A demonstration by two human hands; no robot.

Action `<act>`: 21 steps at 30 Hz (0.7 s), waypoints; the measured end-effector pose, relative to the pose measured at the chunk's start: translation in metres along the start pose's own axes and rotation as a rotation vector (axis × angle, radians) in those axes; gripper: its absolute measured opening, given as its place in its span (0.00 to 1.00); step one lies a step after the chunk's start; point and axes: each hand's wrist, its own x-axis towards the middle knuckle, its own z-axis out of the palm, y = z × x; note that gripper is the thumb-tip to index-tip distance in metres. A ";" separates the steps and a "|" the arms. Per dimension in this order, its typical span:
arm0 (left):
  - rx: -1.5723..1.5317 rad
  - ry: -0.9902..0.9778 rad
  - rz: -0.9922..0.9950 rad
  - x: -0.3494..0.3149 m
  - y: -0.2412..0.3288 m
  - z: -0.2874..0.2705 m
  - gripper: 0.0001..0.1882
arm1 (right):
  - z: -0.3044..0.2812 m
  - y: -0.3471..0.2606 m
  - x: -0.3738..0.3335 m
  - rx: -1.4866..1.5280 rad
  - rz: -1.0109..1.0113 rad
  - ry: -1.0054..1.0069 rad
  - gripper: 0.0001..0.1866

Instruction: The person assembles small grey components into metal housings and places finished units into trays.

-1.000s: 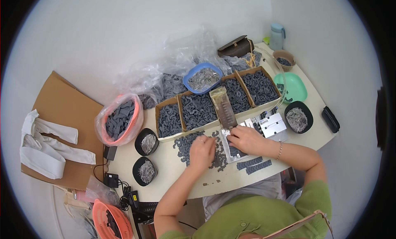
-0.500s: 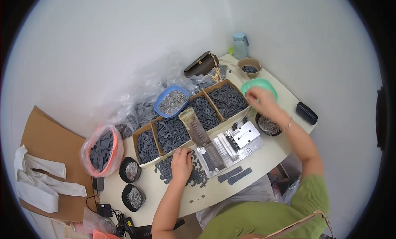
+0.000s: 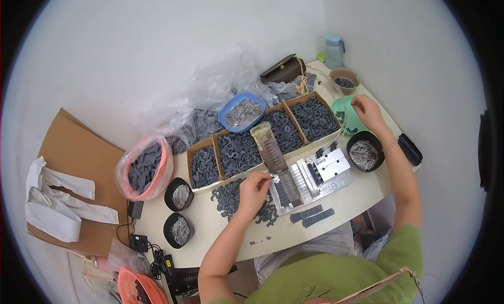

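My left hand is at the left edge of a silver metal fixture, its thumb and fingertips pinched together; what they hold, if anything, is too small to make out. Beneath and beside that hand lies a loose pile of small dark grey parts. A clear slotted strip lies across the fixture's left side and leans toward the divided box. My right hand is over the right side of a green bowl holding a few grey parts. Its fingers are closed together, their contents hidden.
A divided cardboard box full of grey parts stands behind the fixture, a blue tray of metal pins on its back edge. Black bowls of pins stand right and left. Two ribbed grey strips lie at the front; a pink basket is left.
The whole view has shifted. My left hand has moved from the loose pile to the fixture's left edge. My right hand has gone from the green bowl's near left side to its right side.
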 end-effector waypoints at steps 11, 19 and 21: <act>0.710 -0.148 0.733 -0.017 0.016 -0.014 0.19 | 0.074 -0.141 -0.079 0.165 -0.606 -0.415 0.07; 0.664 0.122 0.457 -0.062 0.026 -0.073 0.15 | 0.118 -0.167 -0.097 -0.058 -0.914 -0.296 0.08; 0.737 0.245 0.329 -0.081 0.021 -0.099 0.13 | 0.110 -0.166 -0.103 -0.081 -0.929 -0.260 0.09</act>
